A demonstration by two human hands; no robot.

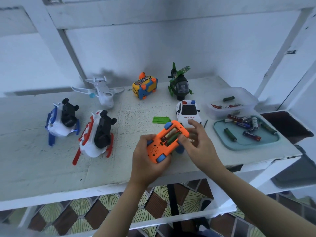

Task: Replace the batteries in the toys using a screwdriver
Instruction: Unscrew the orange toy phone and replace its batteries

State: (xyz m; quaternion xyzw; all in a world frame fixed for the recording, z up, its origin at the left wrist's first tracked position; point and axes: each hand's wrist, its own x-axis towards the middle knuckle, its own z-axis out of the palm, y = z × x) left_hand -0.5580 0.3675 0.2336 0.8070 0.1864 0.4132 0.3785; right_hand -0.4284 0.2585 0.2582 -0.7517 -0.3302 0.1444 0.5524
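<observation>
My left hand [147, 161] grips an orange toy car [165, 142] with blue wheels, turned belly up above the table's front edge. Its battery bay is uncovered and holds batteries [171, 135], one gold and one green. My right hand [196, 142] is at the bay's right side, with the thumb pressing on the green battery and the other fingers loosely spread. A green battery cover [160, 120] lies on the table just behind the car. A thin dark screwdriver [205, 124] lies right of the police car [188, 112].
A teal tray [246, 144] with several loose batteries sits at the right, with a clear plastic tub [230, 101] behind it. Further toys stand on the white table [42, 168]: two robot vehicles [95, 134], a white plane [102, 93], a yellow-blue car [144, 86], a green helicopter [179, 82].
</observation>
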